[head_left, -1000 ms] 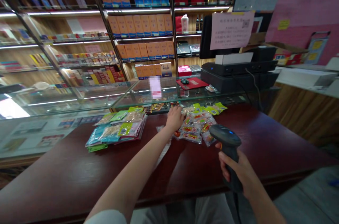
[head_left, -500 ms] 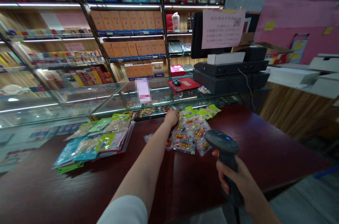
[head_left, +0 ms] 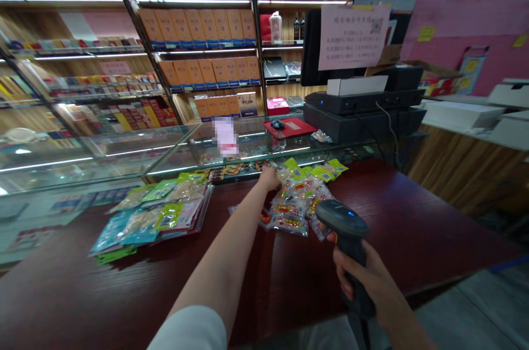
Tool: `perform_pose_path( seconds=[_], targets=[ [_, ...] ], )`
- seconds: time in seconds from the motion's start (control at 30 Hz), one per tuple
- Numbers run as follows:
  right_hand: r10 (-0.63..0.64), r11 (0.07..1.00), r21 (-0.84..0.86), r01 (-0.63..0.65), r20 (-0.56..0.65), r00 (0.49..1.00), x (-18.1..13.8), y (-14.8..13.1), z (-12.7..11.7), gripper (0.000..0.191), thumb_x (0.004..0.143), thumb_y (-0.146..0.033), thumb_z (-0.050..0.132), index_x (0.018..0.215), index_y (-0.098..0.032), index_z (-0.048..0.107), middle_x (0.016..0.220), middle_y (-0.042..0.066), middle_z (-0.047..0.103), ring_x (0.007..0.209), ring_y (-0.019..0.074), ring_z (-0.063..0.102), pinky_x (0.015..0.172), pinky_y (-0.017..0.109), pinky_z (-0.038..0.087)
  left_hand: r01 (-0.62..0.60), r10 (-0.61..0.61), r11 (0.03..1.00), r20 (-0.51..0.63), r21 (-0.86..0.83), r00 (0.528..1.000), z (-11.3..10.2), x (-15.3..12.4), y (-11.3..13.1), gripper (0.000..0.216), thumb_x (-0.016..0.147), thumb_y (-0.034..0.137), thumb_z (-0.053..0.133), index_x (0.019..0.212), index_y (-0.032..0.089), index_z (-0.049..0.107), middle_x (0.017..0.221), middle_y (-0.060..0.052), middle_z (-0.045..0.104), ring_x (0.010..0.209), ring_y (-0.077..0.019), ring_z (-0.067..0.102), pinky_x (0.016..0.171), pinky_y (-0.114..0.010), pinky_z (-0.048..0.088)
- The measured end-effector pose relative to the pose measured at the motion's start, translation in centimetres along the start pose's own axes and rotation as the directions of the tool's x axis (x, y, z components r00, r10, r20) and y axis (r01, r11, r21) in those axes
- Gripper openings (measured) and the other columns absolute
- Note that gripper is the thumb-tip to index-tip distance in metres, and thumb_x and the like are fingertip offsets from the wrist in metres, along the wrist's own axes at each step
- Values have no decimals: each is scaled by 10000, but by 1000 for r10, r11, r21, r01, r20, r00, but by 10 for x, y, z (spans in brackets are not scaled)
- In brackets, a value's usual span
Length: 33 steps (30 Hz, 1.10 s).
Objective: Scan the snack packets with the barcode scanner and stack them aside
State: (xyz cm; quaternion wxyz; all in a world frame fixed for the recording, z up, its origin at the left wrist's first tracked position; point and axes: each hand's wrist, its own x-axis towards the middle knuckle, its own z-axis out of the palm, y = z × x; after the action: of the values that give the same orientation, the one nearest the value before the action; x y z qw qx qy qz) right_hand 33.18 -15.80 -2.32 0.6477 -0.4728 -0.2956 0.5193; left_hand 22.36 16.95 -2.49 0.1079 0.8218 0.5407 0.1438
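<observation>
My right hand [head_left: 357,270] is wrapped round the handle of a black barcode scanner [head_left: 343,219], which has a blue light on top and a cord hanging below. Stretched far forward, my left hand [head_left: 269,178] is at the left edge of a heap of small clear snack packets [head_left: 291,209] with red and yellow labels. Its fingers are mostly hidden behind the hand, so I cannot make out whether they grip a packet. Green-topped packets [head_left: 322,172] lie at the back of the heap. To the left rests a stack of larger bagged packets [head_left: 152,217] in blue, green and clear.
The dark red table [head_left: 413,217] meets a glass display counter [head_left: 185,157]. On the counter are a red mouse pad [head_left: 300,127] with a mouse [head_left: 278,124], and a black cash register [head_left: 363,113] with a monitor. Shelves of orange boxes [head_left: 198,27] stand behind.
The view has shifted slightly. My right hand and the scanner have moved slightly left against the heap. My left hand stays at the heap's left edge.
</observation>
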Motion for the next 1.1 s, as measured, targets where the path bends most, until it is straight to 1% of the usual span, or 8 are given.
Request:
perform_pose_path(
  seconds=[0.13,0.27,0.33,0.43,0.53,0.7,0.93,1.1],
  targets=[
    [-5,1000,-3,5,21,1000,-3,0,3,460,721,-433,786,1035,-172,573,490,-89,512,312,48,409,312,150,344,28,-56,985,-159,-170,986,-15,-12,-5,390,725,192,692,1076,145,529,1091,-131,619,985,-235,612,834,-300,460],
    [-23,1000,2,23,60,998,-5,3,11,476,722,-429,785,1056,-168,569,494,-92,513,308,52,414,304,151,348,31,-168,898,-277,-438,946,-27,-39,-17,304,685,192,717,921,170,527,932,-63,647,883,-212,614,773,-304,463],
    [-28,1000,-8,29,78,997,-7,3,17,490,728,-434,778,1075,-161,564,490,-94,513,306,52,412,305,151,344,3,-223,778,-272,-628,936,-27,-60,-25,278,675,210,708,870,175,513,850,-25,633,806,-178,608,724,-282,471],
    [-25,999,-33,28,101,995,-12,2,28,504,744,-445,759,1099,-151,556,477,-94,513,307,48,409,315,148,340,-99,-205,470,-217,-877,954,-24,-101,-40,353,656,287,721,916,173,511,825,-11,632,733,-150,606,673,-268,483],
    [-21,999,-30,25,125,992,-16,2,41,511,740,-435,759,1115,-162,543,495,-95,521,313,45,412,318,145,339,-134,-148,283,-182,-950,972,-21,-139,-56,436,626,359,762,945,164,537,857,-29,650,706,-148,612,646,-264,483],
    [2,1000,12,-4,188,982,-19,7,63,494,716,-425,778,1074,-177,546,503,-93,541,300,47,425,306,145,334,-202,-198,250,-254,-947,947,-14,-169,-73,427,641,372,774,941,159,556,860,-34,655,739,-144,616,683,-250,475],
    [-28,999,51,17,232,972,-21,17,85,391,728,-413,777,957,-191,550,496,-96,539,308,50,437,302,146,356,-268,-183,262,-320,-927,929,-9,-173,-75,377,645,316,756,930,157,566,893,-31,651,768,-144,610,715,-245,473],
    [-35,993,116,12,201,979,-19,17,89,353,733,-385,783,926,-202,550,519,-97,537,326,47,442,306,143,360,-244,-182,330,-315,-912,932,-14,-177,-74,327,659,294,727,917,145,593,832,-22,640,708,-137,588,654,-232,458]
  ],
)
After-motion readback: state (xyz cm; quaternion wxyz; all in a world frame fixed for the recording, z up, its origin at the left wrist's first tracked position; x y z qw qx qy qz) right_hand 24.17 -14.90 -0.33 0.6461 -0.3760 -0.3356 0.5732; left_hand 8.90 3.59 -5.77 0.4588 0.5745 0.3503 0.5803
